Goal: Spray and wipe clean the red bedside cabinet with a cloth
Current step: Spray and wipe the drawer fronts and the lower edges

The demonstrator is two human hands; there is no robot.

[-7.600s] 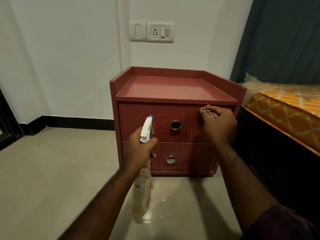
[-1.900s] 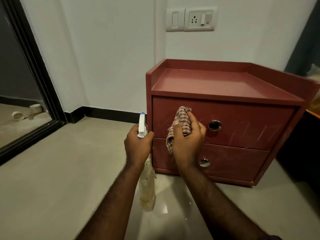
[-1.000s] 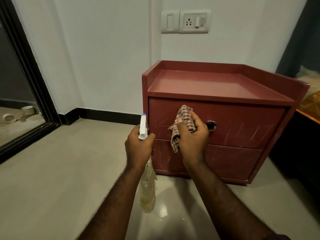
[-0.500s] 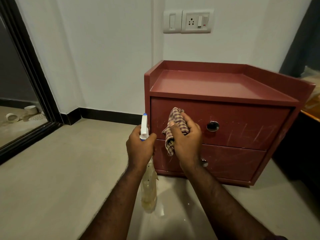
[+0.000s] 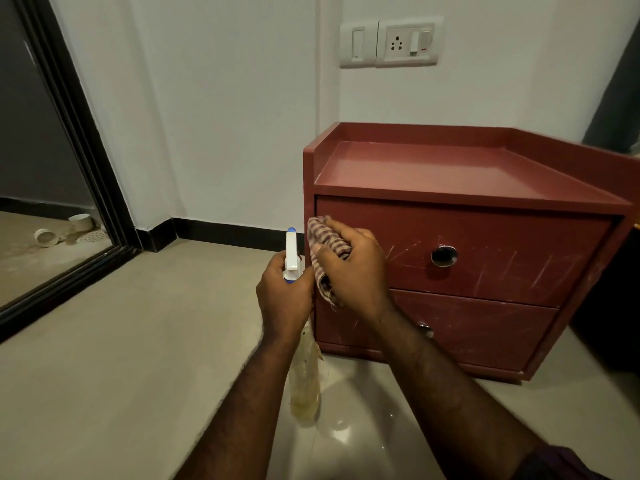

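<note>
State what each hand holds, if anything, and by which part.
The left hand grips the clear plastic spray bottle round its neck. The right hand clutches the checked fabric cloth, bunched in its fingers.

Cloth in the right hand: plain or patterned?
Patterned: the cloth is checked, dark and pale stripes crossing. Head view, the only one.

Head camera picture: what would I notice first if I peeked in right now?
The red cabinet stands against the white wall, right of middle, its front streaked with pale scratches. At its left front corner the right hand holds a checked cloth against the upper drawer, and the left hand beside it grips a spray bottle.
</note>
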